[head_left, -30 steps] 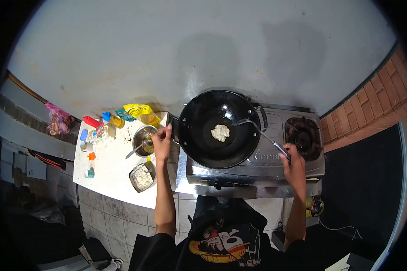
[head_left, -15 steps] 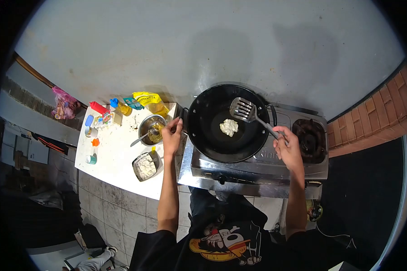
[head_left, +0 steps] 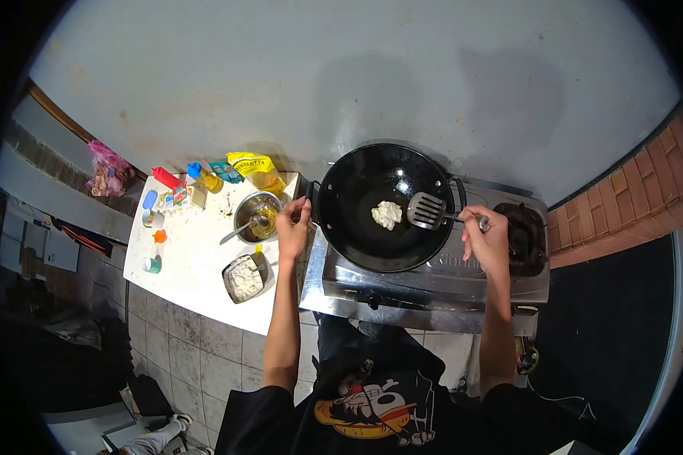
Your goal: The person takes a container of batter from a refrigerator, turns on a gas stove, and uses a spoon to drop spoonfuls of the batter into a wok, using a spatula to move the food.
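Observation:
A black wok [head_left: 364, 243] sits on the left side of a metal gas stove [head_left: 432, 288]. My left hand [head_left: 293, 227] is closed on the wok's left handle, its fingertips pinching the loop. In my right hand [head_left: 486, 235] is the handle of a slotted spatula [head_left: 426, 210]. Its slotted blade lies over the right half of the wok, just right of a pale white lump of batter [head_left: 387, 214]. Glossy highlights show on the wok's bottom behind the lump.
On the white table [head_left: 197, 258] at left stand a metal bowl [head_left: 244, 210] with a spoon, a dark dish of white flour-like food [head_left: 244, 279], a yellow pouch [head_left: 252, 164], a red bottle [head_left: 165, 178] and a blue-capped bottle [head_left: 205, 177]. A second burner [head_left: 520, 239] is at right.
The spatula's blade has moved right and down, away from the upper middle of the wok. My right hand has turned at the wrist; my left hand stays at the handle.

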Demonstrator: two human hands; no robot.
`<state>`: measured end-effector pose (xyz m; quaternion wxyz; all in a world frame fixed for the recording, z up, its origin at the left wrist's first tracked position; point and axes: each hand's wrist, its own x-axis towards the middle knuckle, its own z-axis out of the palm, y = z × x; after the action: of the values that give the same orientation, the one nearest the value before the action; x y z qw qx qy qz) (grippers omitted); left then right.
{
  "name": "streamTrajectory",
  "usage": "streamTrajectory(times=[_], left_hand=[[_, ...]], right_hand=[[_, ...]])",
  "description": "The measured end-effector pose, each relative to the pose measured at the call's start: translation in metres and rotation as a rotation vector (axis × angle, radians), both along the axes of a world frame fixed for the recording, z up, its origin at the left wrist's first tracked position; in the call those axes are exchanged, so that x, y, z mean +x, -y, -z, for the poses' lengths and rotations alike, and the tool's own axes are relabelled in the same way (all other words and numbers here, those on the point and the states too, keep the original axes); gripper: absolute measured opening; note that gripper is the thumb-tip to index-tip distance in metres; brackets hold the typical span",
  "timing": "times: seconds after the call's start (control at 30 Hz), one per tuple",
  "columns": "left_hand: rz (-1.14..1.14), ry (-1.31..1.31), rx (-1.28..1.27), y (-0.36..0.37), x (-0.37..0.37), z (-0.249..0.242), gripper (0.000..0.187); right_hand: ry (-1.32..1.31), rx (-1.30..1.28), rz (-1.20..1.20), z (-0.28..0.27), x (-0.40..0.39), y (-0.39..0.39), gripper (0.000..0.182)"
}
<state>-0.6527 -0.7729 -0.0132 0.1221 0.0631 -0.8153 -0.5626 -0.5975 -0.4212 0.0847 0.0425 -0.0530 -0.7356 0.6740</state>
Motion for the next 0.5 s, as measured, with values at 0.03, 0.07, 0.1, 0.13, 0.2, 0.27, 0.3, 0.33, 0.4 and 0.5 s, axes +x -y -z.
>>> streamTrajectory(times=[0.03,0.07,0.1,0.13,0.2,0.27,0.3,0.33,0.4,0.5], left_hand=[[0.003,0.002,0.000,0.001,0.000,0.002,0.031],[0.002,-0.013,-0.006,0.002,0.000,0.004,0.031],[0.000,-0.030,-0.012,0.001,-0.001,0.003,0.031],[0.001,-0.029,-0.011,0.000,-0.001,0.003,0.031],[-0.015,-0.023,0.035,-0.001,0.001,0.002,0.030],[-0.009,-0.018,0.043,-0.001,0.000,0.001,0.030],[-0.005,-0.018,0.049,-0.001,0.000,0.002,0.031],[-0.006,-0.017,0.051,0.000,0.000,0.002,0.031],[0.015,-0.013,0.032,0.001,0.000,0.001,0.031],[-0.012,-0.045,0.033,-0.003,0.003,-0.001,0.031]], right_hand=[[0.002,0.000,0.003,-0.002,-0.001,0.001,0.012],[-0.020,0.061,-0.015,-0.003,-0.003,0.002,0.011],[-0.043,0.123,-0.033,-0.004,-0.005,0.004,0.010],[-0.042,0.124,-0.032,-0.006,-0.007,0.006,0.010],[-0.078,0.197,-0.076,-0.010,-0.010,0.013,0.010],[-0.058,0.276,-0.066,-0.019,-0.013,0.021,0.010],[-0.057,0.324,-0.063,-0.018,-0.015,0.023,0.011],[-0.056,0.372,-0.060,-0.017,-0.018,0.024,0.012],[-0.130,0.500,-0.084,-0.013,-0.024,0.024,0.014],[-0.203,0.629,-0.114,-0.012,-0.028,0.028,0.019]])
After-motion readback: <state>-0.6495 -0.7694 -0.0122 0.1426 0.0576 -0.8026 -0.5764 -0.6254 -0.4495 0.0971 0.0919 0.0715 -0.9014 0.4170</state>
